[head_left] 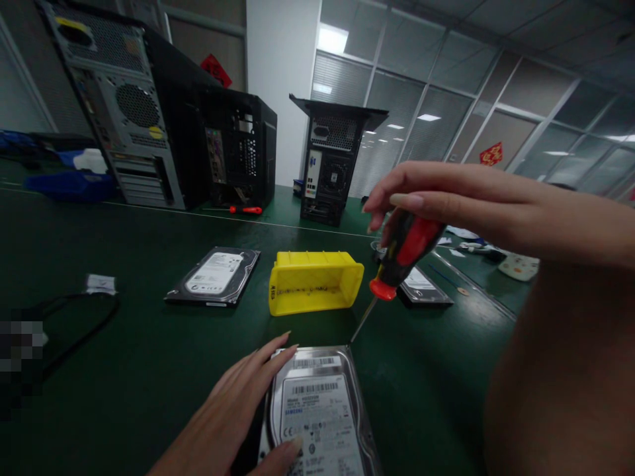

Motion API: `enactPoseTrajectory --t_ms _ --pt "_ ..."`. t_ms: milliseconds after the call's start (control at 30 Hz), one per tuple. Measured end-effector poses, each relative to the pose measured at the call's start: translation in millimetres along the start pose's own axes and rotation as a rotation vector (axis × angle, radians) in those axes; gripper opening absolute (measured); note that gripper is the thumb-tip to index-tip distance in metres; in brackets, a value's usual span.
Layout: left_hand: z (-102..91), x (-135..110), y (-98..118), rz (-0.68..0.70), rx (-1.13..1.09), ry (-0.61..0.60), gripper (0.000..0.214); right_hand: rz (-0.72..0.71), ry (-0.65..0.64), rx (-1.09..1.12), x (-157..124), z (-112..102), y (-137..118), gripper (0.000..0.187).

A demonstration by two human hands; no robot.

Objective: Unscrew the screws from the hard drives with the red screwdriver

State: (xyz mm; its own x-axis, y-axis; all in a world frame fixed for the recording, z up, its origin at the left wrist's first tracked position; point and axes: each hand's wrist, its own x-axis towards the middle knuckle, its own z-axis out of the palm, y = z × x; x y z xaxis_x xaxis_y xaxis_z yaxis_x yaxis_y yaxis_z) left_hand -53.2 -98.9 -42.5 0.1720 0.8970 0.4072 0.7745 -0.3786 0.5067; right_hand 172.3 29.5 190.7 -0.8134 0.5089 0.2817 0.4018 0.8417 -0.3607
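A silver hard drive (317,410) with a white label lies flat on the green table in front of me. My left hand (243,396) holds it at its left side, fingers along the edge and thumb over the label. In my right hand (436,192) is a red and black screwdriver (409,248), gripped round the handle and tilted. Its thin shaft runs down to the far right corner of the drive, where the tip appears to touch. Whether a screw sits under the tip is too small to tell.
Beyond the drive, a yellow bin (317,284) lies with its opening facing me. Another hard drive (215,276) is left of it, and one more (424,287) to the right. Computer cases (169,112) stand at the back, near a red-handled tool (245,209). A cable (94,330) lies left.
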Motion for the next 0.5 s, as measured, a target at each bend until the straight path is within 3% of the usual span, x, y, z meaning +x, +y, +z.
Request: enactPoseTrajectory --t_ms 167,333,500 --pt "-0.3 -0.3 -0.6 -0.007 -0.006 -0.002 0.060 -0.044 -0.132 0.152 4.6 0.3 5.3 0.027" --pt "-0.9 0.0 1.0 -0.012 -0.006 0.000 0.060 -0.052 -0.100 0.009 7.8 2.2 2.6 0.026" --pt "-0.6 -0.2 1.5 -0.001 0.000 0.007 0.061 -0.019 -0.200 -0.037 -2.0 -3.1 -2.2 0.016"
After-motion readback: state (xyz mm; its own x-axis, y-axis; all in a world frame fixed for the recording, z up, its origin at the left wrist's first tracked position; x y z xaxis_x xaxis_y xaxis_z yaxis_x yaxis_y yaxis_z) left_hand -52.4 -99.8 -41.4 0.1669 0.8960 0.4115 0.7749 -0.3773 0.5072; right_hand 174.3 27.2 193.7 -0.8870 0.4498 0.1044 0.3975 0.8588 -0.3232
